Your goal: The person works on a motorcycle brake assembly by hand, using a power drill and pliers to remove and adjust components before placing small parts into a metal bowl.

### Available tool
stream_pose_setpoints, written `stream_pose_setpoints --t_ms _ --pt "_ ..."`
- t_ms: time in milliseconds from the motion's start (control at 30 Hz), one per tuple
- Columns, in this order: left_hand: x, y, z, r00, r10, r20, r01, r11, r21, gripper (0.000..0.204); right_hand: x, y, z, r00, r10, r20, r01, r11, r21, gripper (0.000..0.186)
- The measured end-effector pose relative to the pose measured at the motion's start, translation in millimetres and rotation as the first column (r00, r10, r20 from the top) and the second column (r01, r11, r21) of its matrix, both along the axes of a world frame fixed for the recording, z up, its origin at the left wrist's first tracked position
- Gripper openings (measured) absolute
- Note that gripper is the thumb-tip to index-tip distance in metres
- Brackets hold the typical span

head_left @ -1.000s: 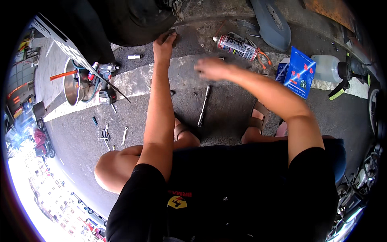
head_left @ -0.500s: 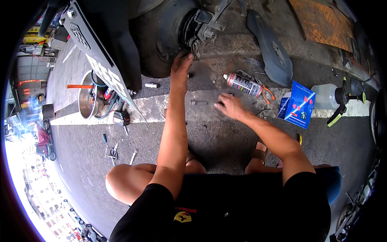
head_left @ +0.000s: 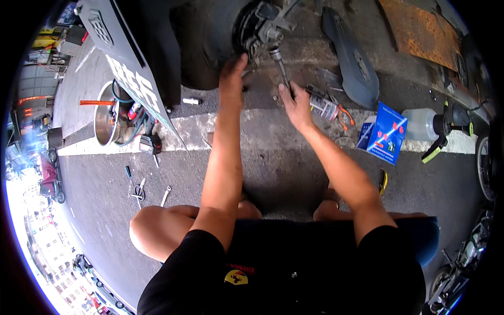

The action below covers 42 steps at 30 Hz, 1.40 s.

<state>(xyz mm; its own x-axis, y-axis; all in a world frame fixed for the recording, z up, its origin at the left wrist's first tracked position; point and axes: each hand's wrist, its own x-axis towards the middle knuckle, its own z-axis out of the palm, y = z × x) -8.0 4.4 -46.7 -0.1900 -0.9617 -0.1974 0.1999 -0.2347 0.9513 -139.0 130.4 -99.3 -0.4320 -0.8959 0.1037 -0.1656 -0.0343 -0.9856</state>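
Note:
My left hand [head_left: 231, 79] reaches up against the scooter wheel [head_left: 202, 52], beside the greasy hub and brake parts [head_left: 270, 31]. Its thumb side shows, while the other fingers are hidden against the wheel. A dark socket wrench [head_left: 282, 69] with a bright metal socket end is gripped in my right hand [head_left: 297, 107]. It points up toward the hub parts, its tip a little below them. Just right of that hand lies a spray can [head_left: 324, 108], partly covered by it, next to orange-handled pliers [head_left: 345, 118].
A metal bowl [head_left: 98, 123] and a cordless drill [head_left: 150, 143] stand left, by a grey scooter panel [head_left: 126, 68]. Scissors [head_left: 139, 190] and a wrench [head_left: 166, 195] lie nearer. Rightward are a blue box [head_left: 386, 134], a pump sprayer [head_left: 420, 124] and a long grey cover [head_left: 350, 63].
My right hand has taken the dark tool off the ground and raised it toward the hub. The left hand stays at the wheel. The view has shifted slightly.

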Motion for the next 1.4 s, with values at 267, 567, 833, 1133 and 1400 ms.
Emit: stream_pose_setpoints --t_ms 267,567,833,1133,1400 --pt "18 17 -30 0.995 -0.101 0.005 0.098 0.974 0.202 0.034 -30 80 -75 0.206 0.931 -0.3 -0.61 0.362 0.705 0.045" --pt "41 21 -49 0.999 0.017 0.034 -0.023 0.984 0.174 0.033 -22 31 -89 0.439 0.38 -0.814 -0.187 0.925 0.331 0.018" --pt "4 31 -36 0.999 0.031 0.025 -0.035 0.982 0.185 0.025 -37 26 -69 0.461 0.656 -0.598 -0.177 0.729 0.662 0.013" --pt "9 31 -13 0.987 0.162 0.0 -0.161 0.978 -0.131 0.014 14 -46 65 0.971 0.119 0.207 -0.112 0.993 -0.042 0.024" --pt "1 27 19 0.997 0.063 0.052 -0.05 0.972 -0.229 0.021 28 -67 78 0.985 -0.093 0.144 0.103 0.992 -0.069 0.022"
